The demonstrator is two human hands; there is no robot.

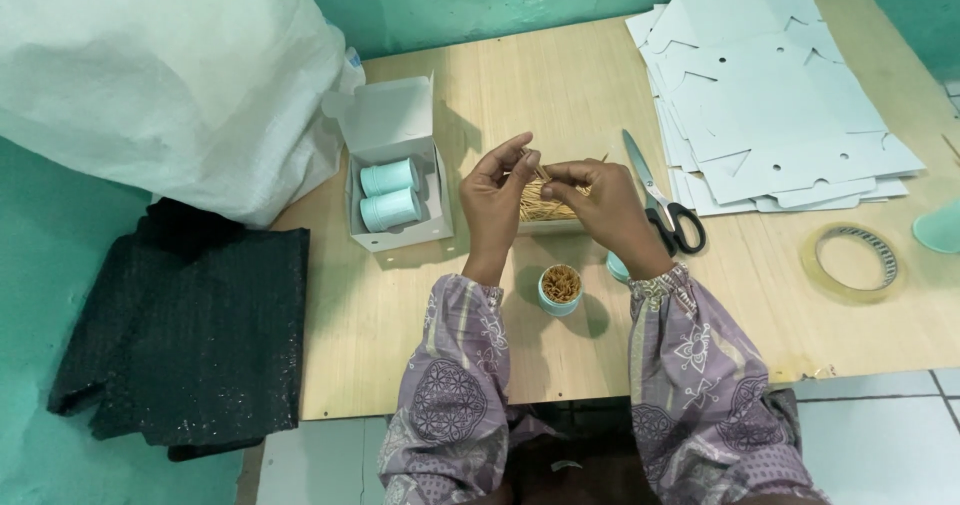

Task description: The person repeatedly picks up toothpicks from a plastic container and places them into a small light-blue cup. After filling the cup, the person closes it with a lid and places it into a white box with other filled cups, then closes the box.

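My left hand (pixel 495 197) and my right hand (pixel 600 203) meet over a small tray of toothpicks (pixel 545 215), pinching a few thin wooden toothpicks (pixel 538 173) between their fingertips. Just in front of my wrists stands a small teal round container (pixel 560 290), upright and filled with toothpicks. A teal lid (pixel 617 266) peeks out beside my right wrist.
An open white box (pixel 395 180) holding two teal containers sits at the left. Scissors (pixel 662 200) lie right of my hands, with a stack of flat white box blanks (pixel 770 95) behind and a tape roll (pixel 852 261) near the right edge. A large white sack (pixel 160 75) and black fabric (pixel 190 335) lie left of the table.
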